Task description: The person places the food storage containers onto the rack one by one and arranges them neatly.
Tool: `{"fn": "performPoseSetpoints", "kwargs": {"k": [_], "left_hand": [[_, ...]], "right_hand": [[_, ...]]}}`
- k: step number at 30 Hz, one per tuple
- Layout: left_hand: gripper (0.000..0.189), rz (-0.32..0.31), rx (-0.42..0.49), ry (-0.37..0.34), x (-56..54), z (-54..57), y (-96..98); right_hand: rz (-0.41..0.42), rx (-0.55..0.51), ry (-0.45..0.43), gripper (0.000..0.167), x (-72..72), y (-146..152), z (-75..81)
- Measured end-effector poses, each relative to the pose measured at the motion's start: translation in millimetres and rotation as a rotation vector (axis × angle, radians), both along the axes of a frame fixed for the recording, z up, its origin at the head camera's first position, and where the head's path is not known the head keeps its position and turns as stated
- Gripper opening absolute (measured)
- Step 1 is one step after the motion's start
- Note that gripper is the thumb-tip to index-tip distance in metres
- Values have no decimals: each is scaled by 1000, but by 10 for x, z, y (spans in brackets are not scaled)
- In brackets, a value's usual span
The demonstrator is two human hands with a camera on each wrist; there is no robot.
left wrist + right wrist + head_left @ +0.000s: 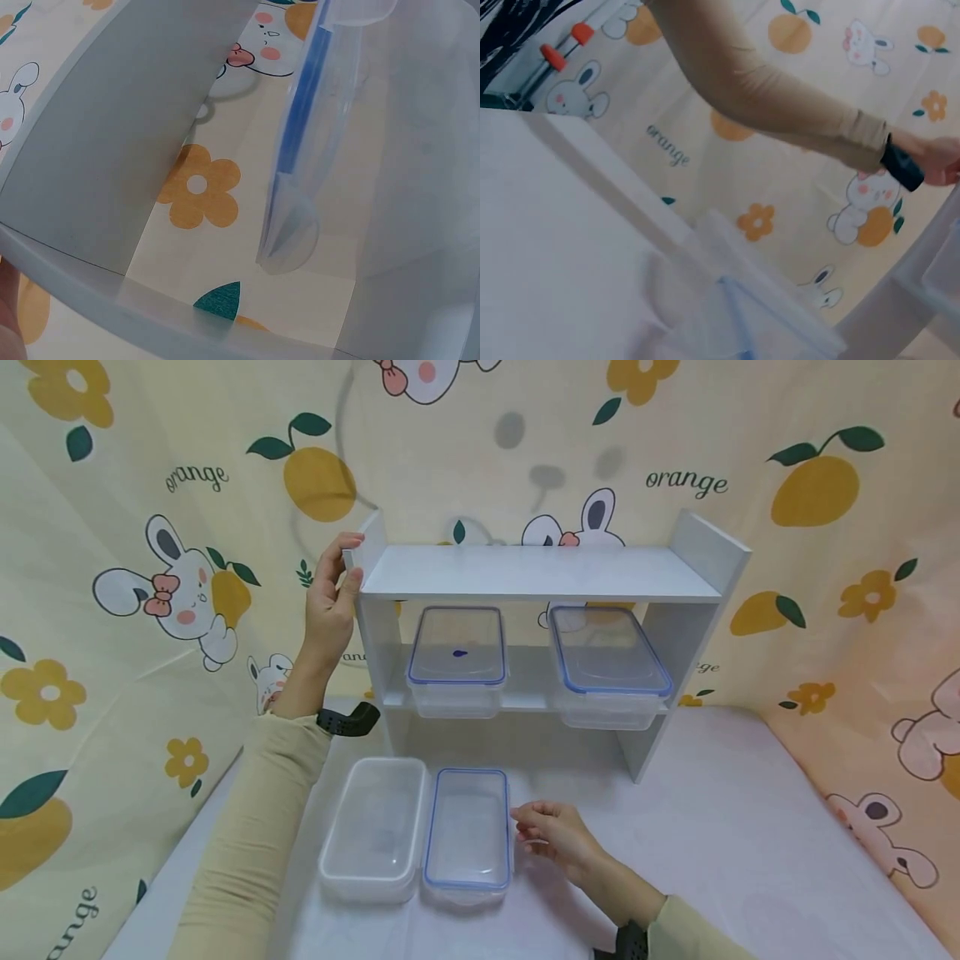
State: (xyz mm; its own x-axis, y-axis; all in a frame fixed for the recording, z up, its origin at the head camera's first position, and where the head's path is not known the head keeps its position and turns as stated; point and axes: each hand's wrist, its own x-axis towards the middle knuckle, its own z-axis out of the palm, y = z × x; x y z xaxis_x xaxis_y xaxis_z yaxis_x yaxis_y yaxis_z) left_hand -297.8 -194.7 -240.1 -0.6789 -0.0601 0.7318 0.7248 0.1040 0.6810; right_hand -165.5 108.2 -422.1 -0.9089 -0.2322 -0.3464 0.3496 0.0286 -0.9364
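Note:
My left hand [332, 593] grips the upper left side panel of a white two-tier shelf [540, 572]. Part of that hand [9, 319] shows at the left wrist view's edge. Down on the table, my right hand [558, 839] has loosely bent fingers, their tips at the right edge of a clear container with a blue-rimmed lid [468, 827]; whether they touch it I cannot tell. Left of that container lies a translucent container [375, 827] without a blue rim. Two blue-rimmed containers sit on the middle shelf, one left [457, 647] and one right [607, 652].
A patterned cloth [450, 452] with oranges and rabbits hangs behind and around the sides. White cloth covers the table [712, 835]. The shelf's right side panel [686, 635] reaches down to the table.

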Motion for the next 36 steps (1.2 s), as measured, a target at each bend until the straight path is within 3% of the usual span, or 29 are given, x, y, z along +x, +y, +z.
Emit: {"fn": "performPoseSetpoints", "kwargs": {"k": [11,18,26,36], "left_hand": [[33,2,3,3,-2,8,-8],[34,4,-11,-1,7,-17,-5],[33,-3,4,11,15,-30,0],[33,-11,14,15,1,-16,-1]], "right_hand": [[14,55,-72,29,59,4,-194],[79,-20,-143,36,65,-35,-306],[70,-83,-158,29,57,-43,-360],[123,-186,-151,8,7,-35,-398]]}}
